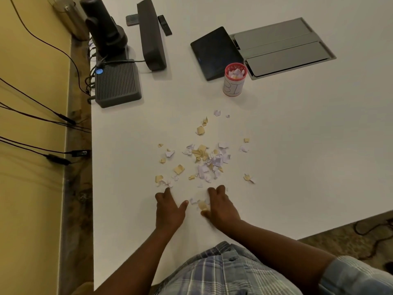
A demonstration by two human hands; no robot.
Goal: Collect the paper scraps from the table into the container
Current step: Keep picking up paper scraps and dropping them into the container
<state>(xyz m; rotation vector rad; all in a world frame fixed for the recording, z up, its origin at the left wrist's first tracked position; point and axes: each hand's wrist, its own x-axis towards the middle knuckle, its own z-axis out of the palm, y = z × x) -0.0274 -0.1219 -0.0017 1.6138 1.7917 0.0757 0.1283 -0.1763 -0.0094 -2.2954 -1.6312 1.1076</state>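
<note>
Paper scraps [201, 204] lie between both hands, right fingers [214, 191] curled around them, left fingers [164, 193] loosely bent, holding nothing.

**Count of things on the table**

Two hands: the left hand [169, 209] and the right hand [219, 206]. One red-rimmed container [235, 81], beyond the hands. Paper scraps [204, 158], tan and white, too many to count exactly: several dozen. One tablet [214, 52], one remote [164, 25], one phone [132, 19], one ribbed grey box [117, 84].
</note>
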